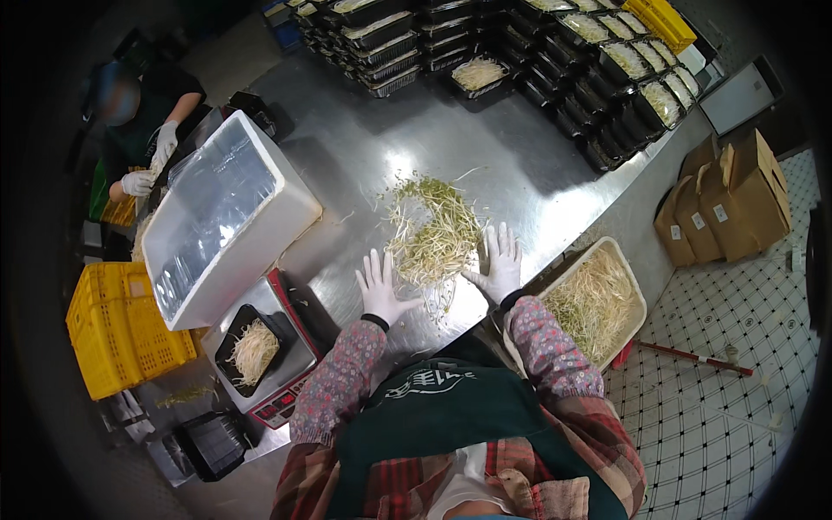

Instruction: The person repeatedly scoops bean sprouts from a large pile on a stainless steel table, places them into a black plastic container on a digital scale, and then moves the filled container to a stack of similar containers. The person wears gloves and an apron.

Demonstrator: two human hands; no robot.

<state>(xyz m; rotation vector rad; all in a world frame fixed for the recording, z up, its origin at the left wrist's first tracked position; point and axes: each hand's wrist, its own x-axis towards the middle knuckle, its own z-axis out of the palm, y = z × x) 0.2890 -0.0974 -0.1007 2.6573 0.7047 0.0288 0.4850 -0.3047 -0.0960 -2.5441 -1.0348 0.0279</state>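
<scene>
A loose heap of bean sprouts (433,225), pale stems with green tips, lies on the steel table (347,143). My left hand (381,288), in a white glove, is spread at the heap's near left edge. On the near right side my right hand (497,264), gloved alike, has its fingers apart, with the thumb by the stems. Neither hand grips anything. To the left, a black tray (276,322) holding pale sprouts (254,351) rests on a red-edged scale (299,368).
A white foam box (295,208) with clear film stands at left, near yellow crates (113,325). Filled black trays (598,95) are stacked along the back. A white tub (637,316) of sprouts sits at right, paper bags (724,208) beyond. A co-worker (139,121) handles something at far left.
</scene>
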